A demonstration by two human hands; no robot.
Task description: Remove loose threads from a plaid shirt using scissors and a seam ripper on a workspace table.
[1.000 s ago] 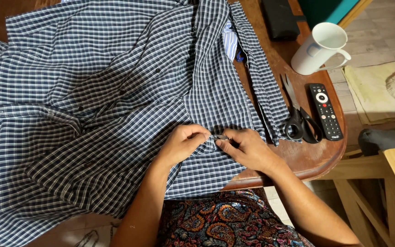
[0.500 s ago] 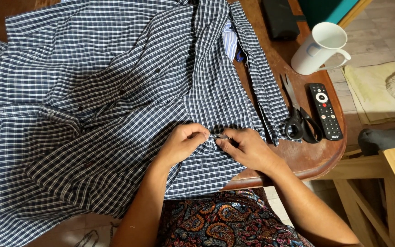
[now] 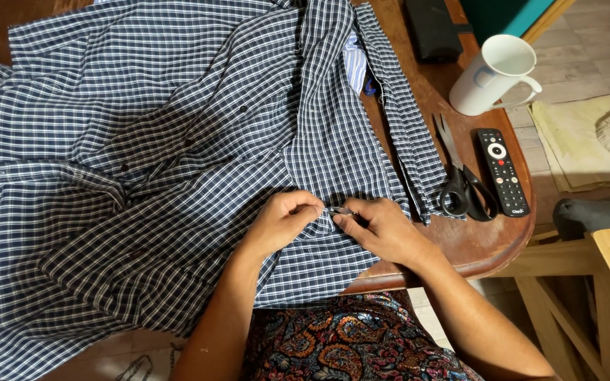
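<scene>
Round wooden table (image 3: pixel 474 243), reddish-brown and glossy, filling the frame's centre and right. Pale wood-plank floor (image 3: pixel 594 49) at upper right, with a yellowish cloth mat (image 3: pixel 573 141) lying on it. Light wooden chair frame (image 3: pixel 587 275) at lower right. Teal panel with a wooden edge (image 3: pixel 513 14) at the top. Soft, even indoor light.

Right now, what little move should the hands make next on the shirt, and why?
Probably ease the small metal tool a little further along the pinched fold: the left hand bunches the checked shirt and the right hand holds the tool's tip at the cloth.
</scene>
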